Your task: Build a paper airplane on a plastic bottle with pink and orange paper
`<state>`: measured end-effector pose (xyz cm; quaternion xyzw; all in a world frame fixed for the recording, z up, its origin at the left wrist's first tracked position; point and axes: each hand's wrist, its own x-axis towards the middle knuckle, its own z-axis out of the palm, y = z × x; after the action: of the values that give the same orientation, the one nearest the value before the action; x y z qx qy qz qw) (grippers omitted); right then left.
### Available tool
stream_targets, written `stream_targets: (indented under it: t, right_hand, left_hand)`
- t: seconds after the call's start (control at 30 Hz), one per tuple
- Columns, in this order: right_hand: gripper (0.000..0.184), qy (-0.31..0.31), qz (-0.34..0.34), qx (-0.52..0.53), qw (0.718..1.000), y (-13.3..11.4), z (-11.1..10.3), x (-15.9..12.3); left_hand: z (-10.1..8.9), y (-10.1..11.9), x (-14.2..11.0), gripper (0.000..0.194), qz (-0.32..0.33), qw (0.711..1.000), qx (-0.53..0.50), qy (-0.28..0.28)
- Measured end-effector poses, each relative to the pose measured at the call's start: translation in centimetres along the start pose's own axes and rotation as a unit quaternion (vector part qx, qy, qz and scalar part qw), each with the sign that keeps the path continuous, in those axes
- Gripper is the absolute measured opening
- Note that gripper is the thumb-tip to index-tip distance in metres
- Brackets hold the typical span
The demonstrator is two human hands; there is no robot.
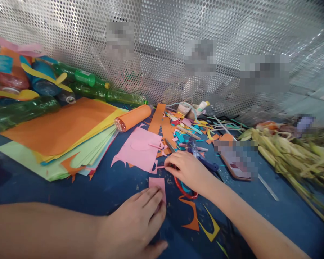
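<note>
My left hand (140, 219) lies over the lower part of a small pink paper piece (156, 182), thumb apart, fingers slightly bent on it. Just beyond, my right hand (187, 169) pinches the end of a thin pink paper strip (160, 167). Beneath that hand, partly hidden, are scissors with red handles (185, 192). A larger pink sheet (137, 149) with cut-out edges lies ahead of both hands. Orange paper strips (157, 118) stretch away behind it.
Stacked coloured paper (62, 129) is at left, below several plastic bottles (83, 77). An orange-wrapped bottle (133, 118) lies near the centre. Paper scraps (189, 135), a phone (233, 162) and dry husks (288, 158) spread rightward. A perforated metal panel (162, 46) stands behind.
</note>
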<state>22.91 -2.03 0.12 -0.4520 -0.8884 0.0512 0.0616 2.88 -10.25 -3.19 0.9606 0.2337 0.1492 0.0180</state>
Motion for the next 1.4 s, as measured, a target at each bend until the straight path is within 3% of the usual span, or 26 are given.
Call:
stream_targets:
  t: [0.3, 0.53, 0.73, 1.4]
  right_hand:
    - [0.007, 0.015, 0.004, 0.098, 0.995, -1.3, -1.1, -0.2]
    - [0.006, -0.016, 0.052, 0.141, 0.989, -3.2, -1.7, -0.5]
    - [0.009, -0.019, 0.044, 0.183, 0.982, -3.3, -1.8, -0.6]
    - [0.009, -0.032, 0.018, 0.157, 0.987, -2.8, -0.7, -0.8]
  left_hand:
    - [0.1, -0.1, 0.0, 0.050, -0.006, 1.000, -0.022, -0.001]
    - [0.1, -0.3, -0.2, 0.052, 0.001, 0.999, -0.041, -0.019]
    - [0.2, -0.4, -0.1, 0.052, 0.002, 0.999, -0.040, -0.023]
    - [0.4, -0.2, -0.2, 0.050, -0.007, 0.999, -0.045, 0.005]
